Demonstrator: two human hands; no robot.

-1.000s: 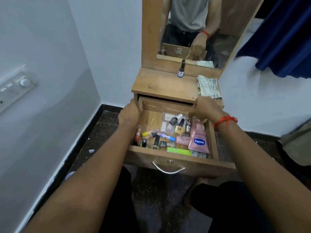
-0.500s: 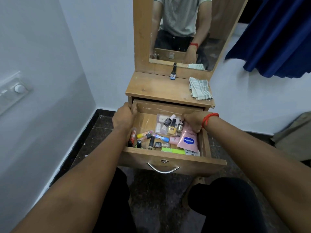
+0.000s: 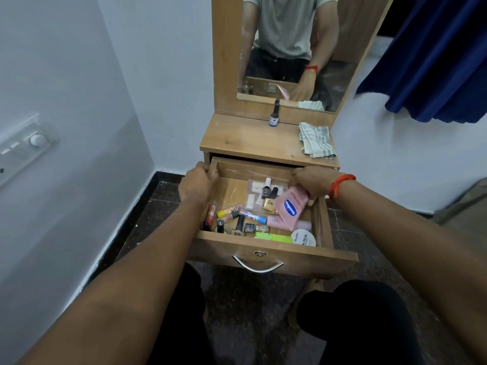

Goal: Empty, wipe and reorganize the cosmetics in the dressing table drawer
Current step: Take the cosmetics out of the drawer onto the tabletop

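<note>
Head view: the left hand (image 3: 196, 187) curls over the left wall of the open drawer (image 3: 311, 256), near the back. The right hand (image 3: 312, 181) grips one end of a pink tube (image 3: 291, 206) — tilted above the other cosmetics (image 3: 229, 211) at the drawer's right side.

Cosmetics (image 3: 250, 214) in drawer (image 3: 274, 252) below cloth (image 3: 316, 139)
</note>
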